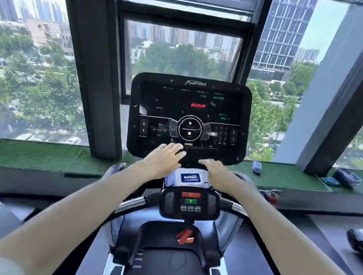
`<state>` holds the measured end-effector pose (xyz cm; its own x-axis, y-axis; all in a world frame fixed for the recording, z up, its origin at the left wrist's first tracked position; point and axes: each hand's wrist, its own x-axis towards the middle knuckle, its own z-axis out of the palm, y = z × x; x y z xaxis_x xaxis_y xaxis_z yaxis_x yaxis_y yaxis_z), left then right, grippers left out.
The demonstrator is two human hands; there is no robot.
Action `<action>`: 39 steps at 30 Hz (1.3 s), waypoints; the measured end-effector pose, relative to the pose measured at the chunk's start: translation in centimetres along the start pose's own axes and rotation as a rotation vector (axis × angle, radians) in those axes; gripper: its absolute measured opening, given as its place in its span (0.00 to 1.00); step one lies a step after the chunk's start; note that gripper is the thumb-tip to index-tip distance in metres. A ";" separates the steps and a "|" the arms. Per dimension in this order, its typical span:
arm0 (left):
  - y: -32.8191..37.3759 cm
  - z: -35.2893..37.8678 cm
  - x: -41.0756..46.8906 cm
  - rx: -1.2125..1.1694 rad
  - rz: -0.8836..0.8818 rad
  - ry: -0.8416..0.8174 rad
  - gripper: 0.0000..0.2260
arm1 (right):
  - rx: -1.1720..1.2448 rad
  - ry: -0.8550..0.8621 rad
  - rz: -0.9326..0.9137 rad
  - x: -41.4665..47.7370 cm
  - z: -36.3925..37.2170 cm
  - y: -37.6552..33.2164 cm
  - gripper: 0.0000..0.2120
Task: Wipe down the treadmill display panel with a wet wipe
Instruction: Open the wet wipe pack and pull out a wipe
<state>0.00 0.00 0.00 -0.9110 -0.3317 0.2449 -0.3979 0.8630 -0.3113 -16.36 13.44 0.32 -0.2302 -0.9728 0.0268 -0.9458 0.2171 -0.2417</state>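
Both forearms (72,211) stretch in from the near edge. Wet wipe pack (189,178) sits just under the display panel (188,116), dead ahead. Left hand (163,159) and right hand (219,175) flank it, fingers spread, gripping nothing. Looks like the grab-a-wipe step; next needs a sheet pulled out.

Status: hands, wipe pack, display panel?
Left hand open, fingers at lower edge of display panel. Right hand open beside wet wipe pack. No wipe in either hand; nothing else blocking panel.
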 end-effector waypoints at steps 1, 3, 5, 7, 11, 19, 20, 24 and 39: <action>0.2 0.9 1.0 -0.030 -0.005 -0.062 0.19 | 0.007 -0.063 0.028 0.9 0.6 0.5 0.27; 0.6 3.6 3.2 -0.142 -0.006 -0.162 0.15 | 0.026 -0.133 0.024 3.2 2.2 2.4 0.22; 1.3 6.2 5.1 -0.203 -0.011 -0.289 0.13 | 0.042 -0.189 0.050 5.4 3.6 4.5 0.19; 1.8 8.6 7.2 -0.268 -0.024 -0.362 0.13 | 0.061 -0.224 0.027 7.8 5.1 6.7 0.19; 2.8 12.8 10.0 -0.336 -0.020 -0.422 0.15 | 0.081 -0.307 -0.038 11.2 8.3 10.2 0.17; 3.4 17.8 10.1 -0.511 -0.108 -0.348 0.23 | 0.180 -0.261 -0.158 14.0 11.6 13.1 0.17; 3.1 18.1 9.9 -0.517 -0.083 -0.335 0.22 | 0.196 -0.260 -0.154 14.1 11.6 13.2 0.16; 2.6 18.9 9.1 -0.424 0.000 -0.386 0.30 | 0.204 -0.253 -0.174 14.3 12.4 13.5 0.14; 1.3 15.1 11.4 -0.068 0.100 0.065 0.12 | 0.449 0.200 0.012 14.1 11.5 11.9 0.12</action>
<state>-12.50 -8.41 -11.49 -0.9362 -0.2191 0.2750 -0.2949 0.9150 -0.2752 -28.25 1.39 -13.29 -0.3217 -0.9261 0.1970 -0.7604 0.1287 -0.6366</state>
